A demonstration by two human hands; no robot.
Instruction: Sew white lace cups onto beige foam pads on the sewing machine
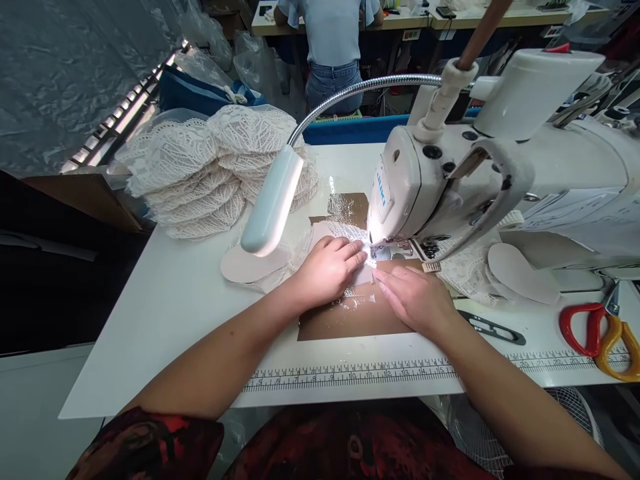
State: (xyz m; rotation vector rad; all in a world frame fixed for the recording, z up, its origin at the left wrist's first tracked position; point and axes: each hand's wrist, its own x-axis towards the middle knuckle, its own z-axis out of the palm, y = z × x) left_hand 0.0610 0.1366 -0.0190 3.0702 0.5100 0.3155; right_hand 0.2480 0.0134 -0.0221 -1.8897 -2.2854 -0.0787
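A white sewing machine (400, 187) stands over the table, its needle area lit. Under its foot lies a pale piece with lace (345, 232). My left hand (331, 268) lies flat on this piece just left of the needle, fingers slightly spread. My right hand (413, 293) is at the near right of the needle, its fingertips together on the edge of the piece; whether they pinch it is hard to tell. Brown tape (345, 321) covers the table beneath both hands. More lace (465, 270) and a pale oval piece (517, 272) lie right of the machine foot.
Stacked lace pieces (195, 173) stand at the back left, near a lamp (273, 203) on a bendable neck. Another oval piece (253, 265) lies left. A dark flat tool (493, 328), scissors (595, 330) and a printed ruler (350, 377) are at the front. A person (333, 40) sits beyond.
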